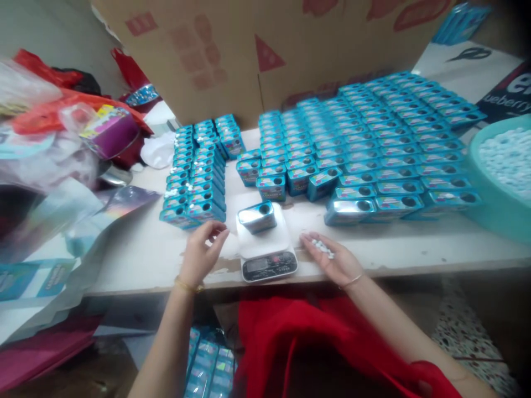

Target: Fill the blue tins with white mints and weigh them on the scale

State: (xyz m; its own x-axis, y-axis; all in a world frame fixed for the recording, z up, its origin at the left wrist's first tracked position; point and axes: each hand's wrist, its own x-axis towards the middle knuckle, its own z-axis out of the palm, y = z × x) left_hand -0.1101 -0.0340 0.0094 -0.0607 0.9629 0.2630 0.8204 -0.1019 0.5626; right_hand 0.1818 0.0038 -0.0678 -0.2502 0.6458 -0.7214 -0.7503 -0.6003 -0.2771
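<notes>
A small blue tin (259, 219) with a dark round opening in its top stands on the white plate of a kitchen scale (265, 243). To the left of the scale is my left hand (203, 249), its thumb and forefinger brought together in a pinch; anything between the tips is too small to make out. On the scale's right, my right hand (334, 260) lies palm up, cupped round several small white tablets (322, 247). Neither hand touches the tin. The digits on the scale's display are unreadable.
Rows of similar blue tins (360, 143) fill the table's back right, with another block of tins (194, 177) at left. A turquoise basin (493, 204) of white tablets is at far right. A large cardboard box (232, 61) stands behind. Bags and printed sheets (62, 221) crowd the left.
</notes>
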